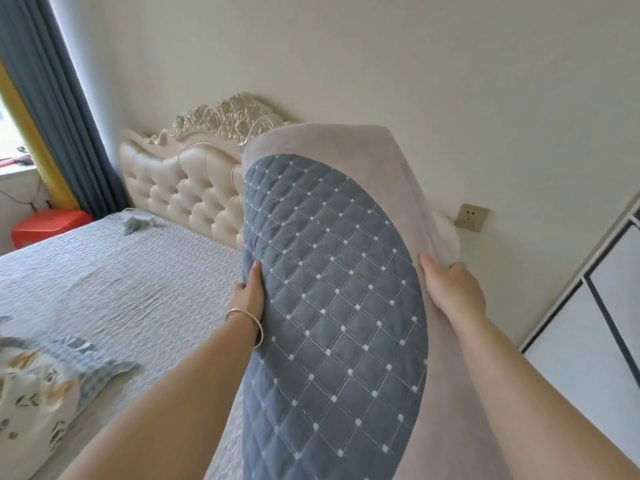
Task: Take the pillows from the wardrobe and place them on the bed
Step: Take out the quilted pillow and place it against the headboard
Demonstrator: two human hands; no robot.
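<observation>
I hold a large pillow (332, 299) upright in front of me, its blue quilted face with white dots toward me and a pale grey-pink border around it. My left hand (251, 296), with a bangle on the wrist, grips its left edge. My right hand (450, 289) grips the right edge. The pillow hangs over the right side of the bed (114, 292), which has a grey textured cover. A floral pillow (41, 386) lies on the bed at the lower left. The pillow hides part of the headboard.
A cream tufted headboard (187, 185) stands against the wall. A white wardrobe (595, 306) with black trim is at the right. A wall socket (472, 216), a red stool (48, 225), blue curtains (59, 109) and a small crumpled cloth (136, 224) are also around.
</observation>
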